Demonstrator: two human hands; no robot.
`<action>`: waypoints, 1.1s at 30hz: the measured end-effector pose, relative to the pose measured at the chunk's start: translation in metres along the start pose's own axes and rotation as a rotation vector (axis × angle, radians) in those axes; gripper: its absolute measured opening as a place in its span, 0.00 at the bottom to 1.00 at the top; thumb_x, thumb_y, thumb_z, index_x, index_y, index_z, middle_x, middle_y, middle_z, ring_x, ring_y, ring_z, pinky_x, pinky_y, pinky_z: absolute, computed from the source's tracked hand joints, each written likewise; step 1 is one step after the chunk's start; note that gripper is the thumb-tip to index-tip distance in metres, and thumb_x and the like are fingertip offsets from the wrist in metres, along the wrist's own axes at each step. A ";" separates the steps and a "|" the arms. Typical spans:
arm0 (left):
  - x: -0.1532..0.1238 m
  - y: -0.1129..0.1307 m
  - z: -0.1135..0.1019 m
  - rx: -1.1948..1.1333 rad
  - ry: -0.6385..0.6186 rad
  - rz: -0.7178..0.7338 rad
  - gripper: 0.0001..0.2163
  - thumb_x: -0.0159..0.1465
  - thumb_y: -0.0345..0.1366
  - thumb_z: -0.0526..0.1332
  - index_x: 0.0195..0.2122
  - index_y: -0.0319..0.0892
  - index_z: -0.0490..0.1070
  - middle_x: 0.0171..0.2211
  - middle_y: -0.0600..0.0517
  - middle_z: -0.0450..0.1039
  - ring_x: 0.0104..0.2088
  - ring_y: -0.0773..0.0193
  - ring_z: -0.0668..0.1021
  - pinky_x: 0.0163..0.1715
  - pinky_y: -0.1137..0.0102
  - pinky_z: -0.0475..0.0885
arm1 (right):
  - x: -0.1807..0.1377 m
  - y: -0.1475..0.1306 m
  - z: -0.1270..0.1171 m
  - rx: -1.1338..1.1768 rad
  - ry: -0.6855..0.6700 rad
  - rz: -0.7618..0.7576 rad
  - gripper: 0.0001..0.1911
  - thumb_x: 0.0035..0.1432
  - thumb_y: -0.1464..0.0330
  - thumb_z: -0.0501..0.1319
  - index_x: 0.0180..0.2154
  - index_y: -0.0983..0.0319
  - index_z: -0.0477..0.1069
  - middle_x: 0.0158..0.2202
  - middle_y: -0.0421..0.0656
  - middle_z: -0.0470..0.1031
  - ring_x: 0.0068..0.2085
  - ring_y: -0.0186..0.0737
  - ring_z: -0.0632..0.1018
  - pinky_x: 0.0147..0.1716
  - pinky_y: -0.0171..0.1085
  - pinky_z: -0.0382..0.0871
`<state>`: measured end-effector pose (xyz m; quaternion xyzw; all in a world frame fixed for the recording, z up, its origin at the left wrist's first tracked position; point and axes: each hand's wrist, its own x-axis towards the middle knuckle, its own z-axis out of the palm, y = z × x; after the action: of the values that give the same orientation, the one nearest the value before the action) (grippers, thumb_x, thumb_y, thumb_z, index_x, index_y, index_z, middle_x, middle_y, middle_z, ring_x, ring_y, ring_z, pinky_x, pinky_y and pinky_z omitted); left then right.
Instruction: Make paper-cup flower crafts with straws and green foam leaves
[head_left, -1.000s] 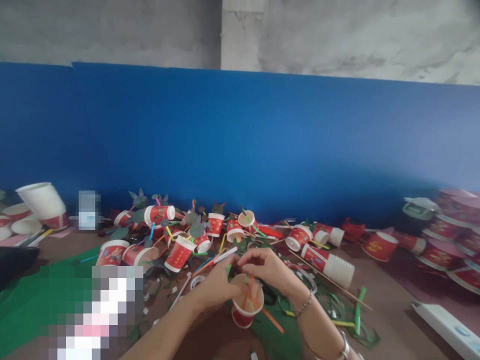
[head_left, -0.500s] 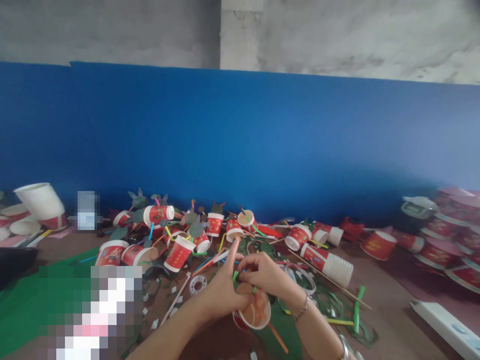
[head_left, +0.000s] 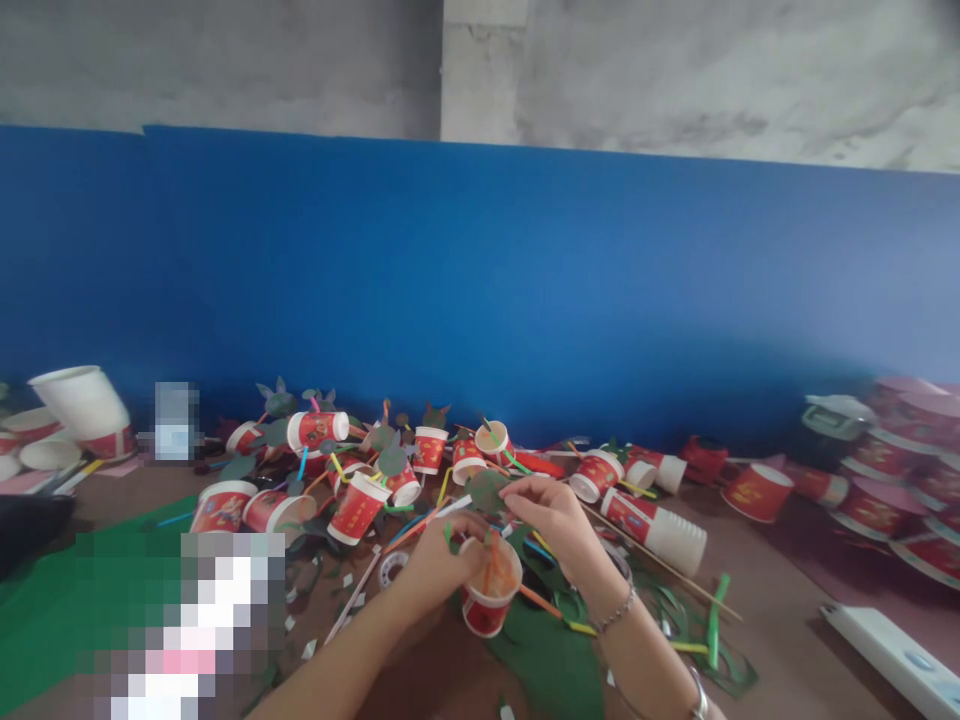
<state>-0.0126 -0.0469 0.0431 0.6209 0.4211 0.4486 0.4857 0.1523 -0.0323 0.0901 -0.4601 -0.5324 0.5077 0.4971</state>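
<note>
My left hand [head_left: 448, 552] is closed on the rim of a red-and-white paper cup [head_left: 486, 612], which stands upright with its open mouth facing me. Inside the cup are orange strips, and an orange straw [head_left: 538, 600] sticks out to its right. A bit of green straw [head_left: 449, 537] shows at the left fingers. Beyond the cup, my right hand [head_left: 551, 515] is pinched, its fingertips at the right edge of a round dark green paper disc [head_left: 489, 492]. A green paper sheet [head_left: 551, 660] lies under and beside the cup.
Several decorated red cups [head_left: 360, 508] lie across the back along a blue panel [head_left: 480, 290]. A nested cup stack [head_left: 679, 537], a thin stick [head_left: 697, 590] and green scraps lie right. A tape roll [head_left: 391, 569] is left, a white box [head_left: 892, 655] far right.
My hands have moved apart; the right went up and right, away from the cup, to the green disc. The left has lowered its raised finger, and the cup is more upright.
</note>
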 end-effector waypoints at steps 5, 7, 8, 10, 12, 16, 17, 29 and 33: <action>0.003 0.000 -0.005 -0.084 0.046 -0.104 0.05 0.49 0.34 0.64 0.27 0.39 0.76 0.40 0.45 0.76 0.43 0.54 0.74 0.41 0.67 0.67 | 0.000 0.001 0.001 0.057 -0.069 -0.056 0.17 0.41 0.71 0.64 0.37 0.62 0.69 0.24 0.37 0.74 0.25 0.35 0.74 0.28 0.35 0.67; 0.003 0.000 -0.006 -0.116 0.045 -0.144 0.07 0.50 0.36 0.64 0.29 0.39 0.76 0.38 0.46 0.76 0.42 0.55 0.74 0.40 0.68 0.66 | 0.001 0.002 0.001 0.045 -0.093 -0.057 0.20 0.41 0.71 0.64 0.41 0.62 0.68 0.25 0.38 0.76 0.27 0.36 0.75 0.29 0.36 0.68; 0.003 0.000 -0.006 -0.135 0.039 -0.157 0.08 0.50 0.37 0.65 0.29 0.39 0.76 0.37 0.47 0.76 0.41 0.55 0.74 0.39 0.68 0.66 | 0.002 0.004 0.001 0.042 -0.094 -0.058 0.19 0.41 0.71 0.64 0.40 0.62 0.69 0.27 0.40 0.76 0.28 0.38 0.76 0.30 0.37 0.69; 0.004 -0.001 -0.006 -0.173 0.027 -0.179 0.09 0.50 0.39 0.65 0.29 0.39 0.76 0.36 0.47 0.77 0.38 0.56 0.75 0.37 0.68 0.66 | 0.004 0.007 0.000 0.033 -0.082 -0.065 0.14 0.41 0.70 0.63 0.36 0.62 0.71 0.29 0.42 0.77 0.31 0.40 0.77 0.33 0.38 0.70; 0.004 -0.003 -0.007 -0.202 0.025 -0.197 0.11 0.49 0.40 0.66 0.30 0.38 0.76 0.34 0.47 0.77 0.35 0.58 0.75 0.35 0.69 0.66 | 0.005 0.009 0.000 0.014 -0.068 -0.063 0.10 0.42 0.71 0.63 0.32 0.62 0.71 0.29 0.42 0.77 0.32 0.40 0.77 0.33 0.37 0.70; 0.005 -0.005 -0.007 -0.215 0.047 -0.210 0.14 0.49 0.41 0.66 0.33 0.37 0.76 0.32 0.47 0.78 0.33 0.60 0.75 0.34 0.70 0.66 | 0.005 0.010 -0.001 -0.038 -0.044 -0.023 0.05 0.44 0.70 0.62 0.27 0.63 0.68 0.24 0.39 0.74 0.26 0.36 0.74 0.28 0.34 0.66; 0.005 -0.005 -0.007 -0.210 0.049 -0.207 0.13 0.49 0.40 0.66 0.33 0.37 0.76 0.31 0.47 0.78 0.33 0.60 0.75 0.34 0.70 0.65 | 0.004 0.010 -0.001 -0.060 -0.028 -0.028 0.04 0.45 0.70 0.61 0.27 0.63 0.67 0.23 0.38 0.73 0.25 0.34 0.73 0.27 0.33 0.65; 0.006 -0.010 -0.008 -0.213 0.039 -0.205 0.12 0.49 0.40 0.66 0.32 0.37 0.76 0.29 0.49 0.77 0.30 0.61 0.75 0.31 0.71 0.64 | 0.001 0.005 0.002 0.010 0.002 -0.008 0.12 0.42 0.70 0.61 0.34 0.64 0.71 0.24 0.40 0.74 0.26 0.36 0.73 0.26 0.34 0.65; 0.005 -0.008 -0.008 -0.196 0.043 -0.206 0.13 0.50 0.40 0.66 0.33 0.37 0.76 0.28 0.49 0.76 0.29 0.62 0.74 0.29 0.72 0.63 | 0.000 0.002 0.001 -0.017 0.041 0.022 0.09 0.45 0.66 0.60 0.30 0.64 0.72 0.24 0.42 0.75 0.27 0.38 0.74 0.26 0.35 0.66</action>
<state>-0.0196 -0.0386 0.0371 0.5145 0.4468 0.4485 0.5783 0.1512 -0.0324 0.0879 -0.4805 -0.5211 0.4993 0.4983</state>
